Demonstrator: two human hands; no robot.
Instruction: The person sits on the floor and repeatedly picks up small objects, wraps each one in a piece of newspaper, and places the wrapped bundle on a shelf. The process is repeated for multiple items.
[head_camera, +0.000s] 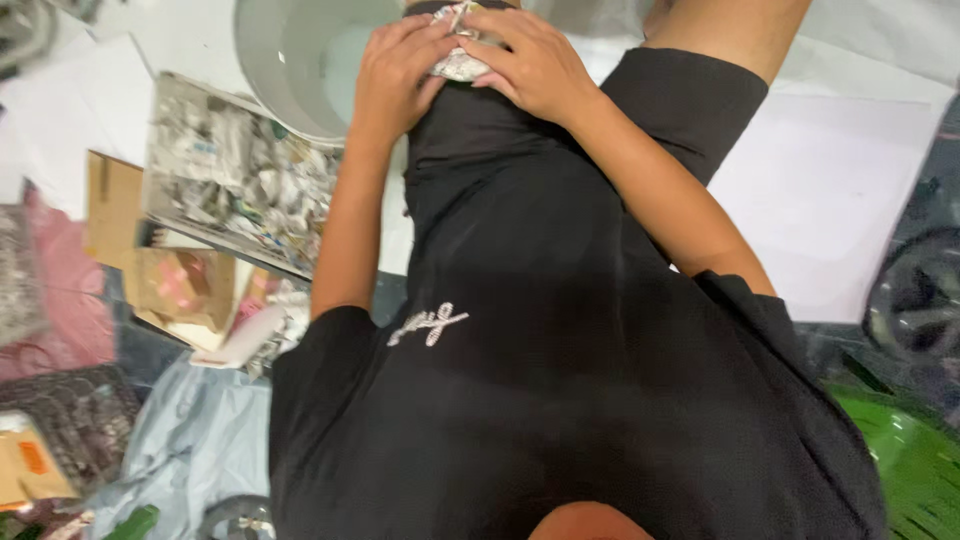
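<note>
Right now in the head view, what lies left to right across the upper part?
Cardboard piece → tray of crumpled paper scraps → left hand → crumpled wad held by both hands → right hand → white sheet.

Person wearing loose black clothing

The person is wearing a black short-sleeved shirt (560, 400) carrying a small sparkling silver script emblem (428, 325) on the chest, with black shorts (520, 170) below; forearms are showing bare, without watch or rings visible.

brown cardboard box (185, 290) – left, flaps open, pink tape | flat tray-like box (235, 175) above it – grey crumpled wrappers inside | orange-labelled brown packet (25, 468) – bottom-left corner
</note>
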